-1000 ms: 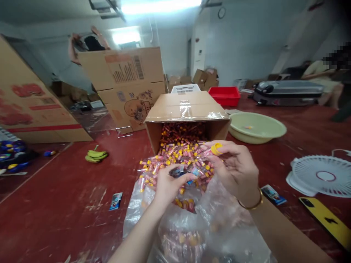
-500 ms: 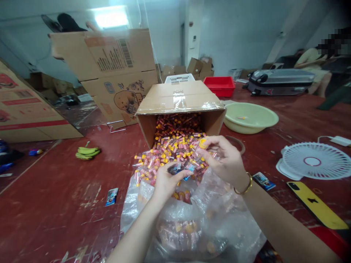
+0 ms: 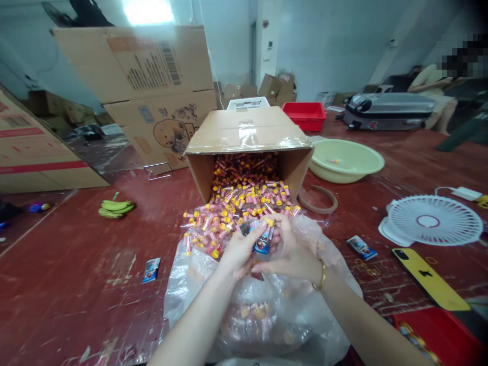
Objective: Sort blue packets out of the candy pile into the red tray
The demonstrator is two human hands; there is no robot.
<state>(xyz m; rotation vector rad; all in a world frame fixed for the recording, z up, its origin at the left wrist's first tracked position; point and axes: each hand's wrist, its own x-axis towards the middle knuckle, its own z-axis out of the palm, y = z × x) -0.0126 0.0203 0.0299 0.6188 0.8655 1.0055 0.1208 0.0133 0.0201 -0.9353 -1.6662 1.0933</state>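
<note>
My left hand (image 3: 235,255) is closed on a small blue sachet (image 3: 261,247), thumb on top. A clear tube with a yellow cap (image 3: 269,226) lies against the sachet, pinched by the fingers of my right hand (image 3: 295,256). Both hands meet over a clear plastic bag (image 3: 331,300), which holds more yellow-capped tubes. Just beyond them a heap of pink-filled tubes (image 3: 224,216) spills from a cardboard box (image 3: 247,134) lying on its side. Part of the sachet is hidden by my left fingers.
On the red floor lie single blue sachets, one at left (image 3: 151,270) and one at right (image 3: 361,247), and bananas (image 3: 116,209). To the right are a pale green basin (image 3: 345,173), a tape roll (image 3: 324,207), a white fan (image 3: 430,221), a yellow phone (image 3: 430,279) and a red tray (image 3: 438,330).
My right hand has drawn back from the heap with a yellow-capped tube and joined my left hand. The tube now rests against the sachet. The view has shifted slightly.
</note>
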